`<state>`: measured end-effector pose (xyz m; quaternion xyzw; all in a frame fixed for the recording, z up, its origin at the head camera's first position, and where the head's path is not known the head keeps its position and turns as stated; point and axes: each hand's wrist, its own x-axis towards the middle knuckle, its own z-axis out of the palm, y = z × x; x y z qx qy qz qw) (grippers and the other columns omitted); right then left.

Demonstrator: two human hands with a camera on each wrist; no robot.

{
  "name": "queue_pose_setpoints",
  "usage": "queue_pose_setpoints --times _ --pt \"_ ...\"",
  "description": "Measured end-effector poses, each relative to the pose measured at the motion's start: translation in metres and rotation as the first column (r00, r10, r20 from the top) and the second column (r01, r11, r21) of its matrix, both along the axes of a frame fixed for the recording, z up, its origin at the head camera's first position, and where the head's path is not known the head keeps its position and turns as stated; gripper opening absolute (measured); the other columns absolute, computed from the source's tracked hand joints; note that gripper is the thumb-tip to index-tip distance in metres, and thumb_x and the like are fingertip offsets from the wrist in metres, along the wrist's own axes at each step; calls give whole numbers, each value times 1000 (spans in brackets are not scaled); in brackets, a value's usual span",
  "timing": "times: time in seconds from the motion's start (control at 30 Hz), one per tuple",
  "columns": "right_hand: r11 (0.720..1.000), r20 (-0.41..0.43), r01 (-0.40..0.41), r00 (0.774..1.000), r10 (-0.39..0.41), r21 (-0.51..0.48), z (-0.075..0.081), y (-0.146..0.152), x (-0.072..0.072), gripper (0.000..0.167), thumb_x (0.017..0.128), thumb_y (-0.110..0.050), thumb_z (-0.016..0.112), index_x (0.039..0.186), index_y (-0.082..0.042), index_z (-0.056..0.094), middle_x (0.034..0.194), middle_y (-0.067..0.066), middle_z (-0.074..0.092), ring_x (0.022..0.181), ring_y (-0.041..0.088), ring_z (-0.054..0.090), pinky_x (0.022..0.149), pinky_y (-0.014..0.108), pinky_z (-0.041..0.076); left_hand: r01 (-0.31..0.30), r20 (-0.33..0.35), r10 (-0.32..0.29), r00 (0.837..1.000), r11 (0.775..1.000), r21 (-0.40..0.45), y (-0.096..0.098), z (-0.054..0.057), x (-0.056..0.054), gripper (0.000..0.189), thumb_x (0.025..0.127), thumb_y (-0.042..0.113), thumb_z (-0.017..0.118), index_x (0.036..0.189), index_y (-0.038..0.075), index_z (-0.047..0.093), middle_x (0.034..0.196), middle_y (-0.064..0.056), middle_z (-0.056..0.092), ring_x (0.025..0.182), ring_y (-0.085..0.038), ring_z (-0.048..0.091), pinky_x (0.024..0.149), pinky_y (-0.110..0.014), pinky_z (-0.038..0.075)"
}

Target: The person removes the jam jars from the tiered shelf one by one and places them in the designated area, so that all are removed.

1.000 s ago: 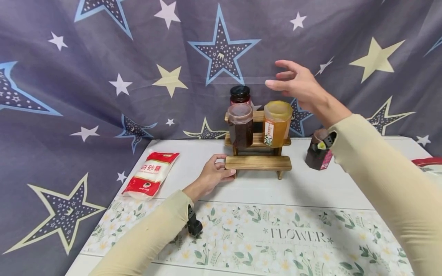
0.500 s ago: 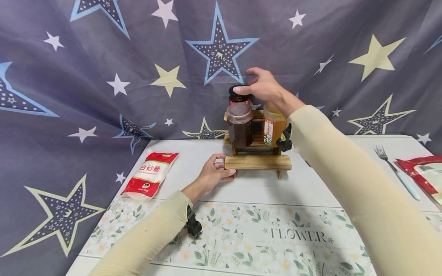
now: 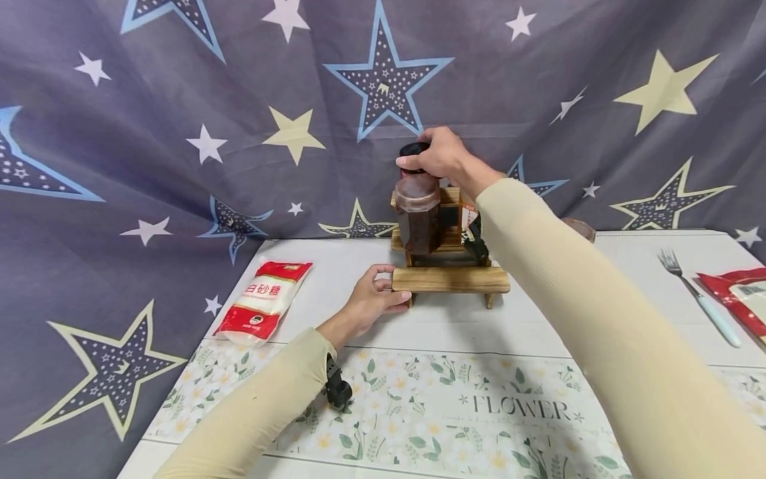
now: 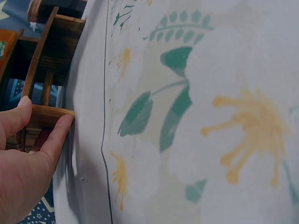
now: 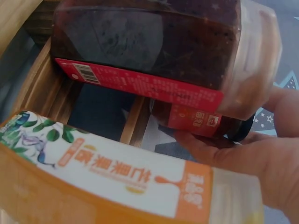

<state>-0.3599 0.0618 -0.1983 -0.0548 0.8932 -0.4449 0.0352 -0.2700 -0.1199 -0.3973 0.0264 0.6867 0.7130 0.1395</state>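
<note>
At the back of a stepped wooden rack point(image 3: 451, 280), my right hand point(image 3: 444, 154) grips a small black-lidded jar point(image 3: 413, 149) near its top. The right wrist view shows fingers point(image 5: 201, 148) along that jar's red label. In front of it, on the middle step, stands a larger jar of dark jam point(image 3: 417, 216) with a translucent lid. A jar of orange jam point(image 5: 107, 172) is beside it, mostly covered by my right wrist in the head view. My left hand point(image 3: 366, 303) pinches the left end of the rack's lowest step, thumb and fingers on opposite faces.
A red-and-white sugar bag point(image 3: 263, 301) lies at the left. To the right are a fork point(image 3: 700, 297) and a red packet point(image 3: 739, 293). Another jar's top point(image 3: 579, 228) shows behind my right sleeve. A starry curtain point(image 3: 197, 266) hangs behind the table.
My right hand has moved left and down from above the orange jar to the black-lidded jar, and has taken hold of it. My left hand has stayed on the rack.
</note>
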Motion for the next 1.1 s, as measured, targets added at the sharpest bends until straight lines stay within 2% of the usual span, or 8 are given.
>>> queue_pose_setpoints --times 0.27,0.53,0.7,0.9,1.1 --pt "999 -14 11 1000 -11 43 2 -1 0 69 89 -33 69 145 -7 39 139 14 46 119 24 49 94 33 51 1 -3 -1 1000 1000 10 0 -1 0 57 84 -11 67 131 6 40 107 -19 62 85 -27 68 86 -47 58" --pt "994 -79 30 997 -22 102 3 0 0 67 87 -35 71 142 -5 46 141 13 47 118 22 51 90 31 51 4 -9 -4 1000 1000 12 -1 -1 0 56 85 -10 67 131 6 40 110 -21 61 88 -30 68 86 -48 58" --pt "996 -110 35 994 -25 85 2 3 0 59 87 -35 71 133 -2 54 130 15 55 108 22 54 82 30 53 7 -12 -6 1000 1000 13 1 -1 0 56 85 -10 66 131 5 39 108 -21 61 88 -31 67 87 -48 58" --pt "995 -145 67 988 -56 68 16 15 1 66 86 -40 71 136 -2 51 129 13 57 108 18 55 87 26 54 -5 -8 5 1000 1000 15 3 -2 -1 56 84 -11 66 130 6 40 103 -17 62 86 -30 67 87 -48 58" --pt "996 -205 62 978 -47 63 34 34 7 70 86 -42 71 140 -4 48 131 13 56 109 19 56 92 27 52 -17 -4 17 1000 1000 10 4 -2 -4 56 84 -11 67 130 7 40 105 -18 62 85 -30 68 86 -47 58"
